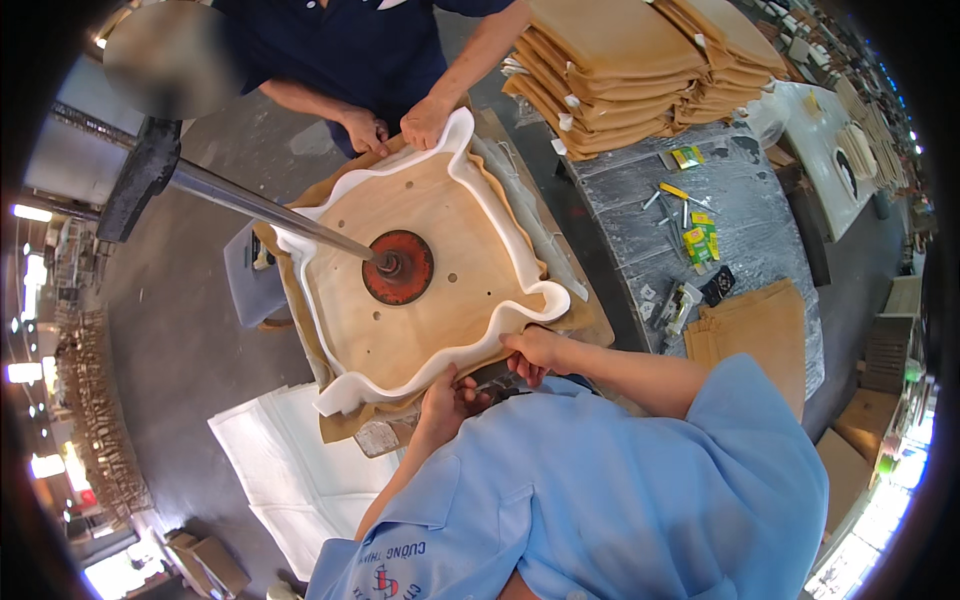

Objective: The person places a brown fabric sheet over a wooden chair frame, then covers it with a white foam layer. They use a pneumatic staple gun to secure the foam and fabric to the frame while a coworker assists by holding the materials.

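Wood panel [440, 322], rimmed in white foam [512, 220], lies under red disc [412, 272]; floor [190, 340] open leftward, table [625, 220] near on right. Roughly square, long axis indeterminate; near edge slants up rightward. Right hand [533, 351] pinches tan cover [350, 426] there; left hand [447, 405] curled, grip unclear.

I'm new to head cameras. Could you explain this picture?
It's one view from a fisheye camera on a worker's head, looking down, so straight edges bend. No robot: the wearer's bare left hand and right hand are at the near edge of a wooden panel bordered by white padding, with brown material showing beneath. What they hold is partly hidden. A red disc on a metal rod sits over the panel's middle. Opposite, a co-worker's hands are at the far edge. To the right, a table bears a brown stack.
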The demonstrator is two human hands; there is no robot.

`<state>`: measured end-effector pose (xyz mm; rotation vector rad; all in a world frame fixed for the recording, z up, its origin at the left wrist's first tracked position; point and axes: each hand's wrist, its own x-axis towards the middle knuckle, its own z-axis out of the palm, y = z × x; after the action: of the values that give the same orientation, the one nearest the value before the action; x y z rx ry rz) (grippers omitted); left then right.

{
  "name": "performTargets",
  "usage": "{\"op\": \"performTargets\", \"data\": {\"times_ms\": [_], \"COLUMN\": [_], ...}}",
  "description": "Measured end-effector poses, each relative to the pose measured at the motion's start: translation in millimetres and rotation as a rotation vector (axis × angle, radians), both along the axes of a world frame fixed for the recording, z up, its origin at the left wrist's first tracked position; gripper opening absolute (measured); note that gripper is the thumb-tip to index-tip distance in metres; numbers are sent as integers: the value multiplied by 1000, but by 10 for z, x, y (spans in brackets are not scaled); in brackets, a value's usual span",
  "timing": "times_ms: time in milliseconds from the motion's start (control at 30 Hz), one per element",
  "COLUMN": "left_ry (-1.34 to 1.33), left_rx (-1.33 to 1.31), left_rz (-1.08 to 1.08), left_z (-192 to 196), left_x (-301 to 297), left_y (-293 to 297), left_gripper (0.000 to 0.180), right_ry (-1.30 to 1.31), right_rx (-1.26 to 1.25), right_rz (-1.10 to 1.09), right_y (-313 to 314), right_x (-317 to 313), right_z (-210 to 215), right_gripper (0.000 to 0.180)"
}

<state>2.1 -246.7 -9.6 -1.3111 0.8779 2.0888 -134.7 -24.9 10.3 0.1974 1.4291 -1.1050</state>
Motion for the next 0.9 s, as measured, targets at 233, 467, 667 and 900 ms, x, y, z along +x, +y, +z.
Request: {"op": "performTargets", "data": {"times_ms": [233, 467, 667, 900], "left_ry": [165, 112, 22, -186], "left_rx": [-235, -225, -149, -131], "left_rz": [2, -8, 68, -173], "left_z": [21, -128, -19, 389], "left_x": [36, -81, -91, -292], "left_y": [144, 175, 265, 253], "left_gripper": [65, 63, 64, 65], "right_ry": [345, 319, 52, 453], "right_rx": [-278, -526, -178, 1030], "right_rz": [10, 94, -504, -671], "right_y": [238, 652, 2828, 4345], "right_x": [146, 42, 74, -209], "right_z": [-178, -231, -613, -2521], "right_gripper": [69, 47, 30, 51]}}
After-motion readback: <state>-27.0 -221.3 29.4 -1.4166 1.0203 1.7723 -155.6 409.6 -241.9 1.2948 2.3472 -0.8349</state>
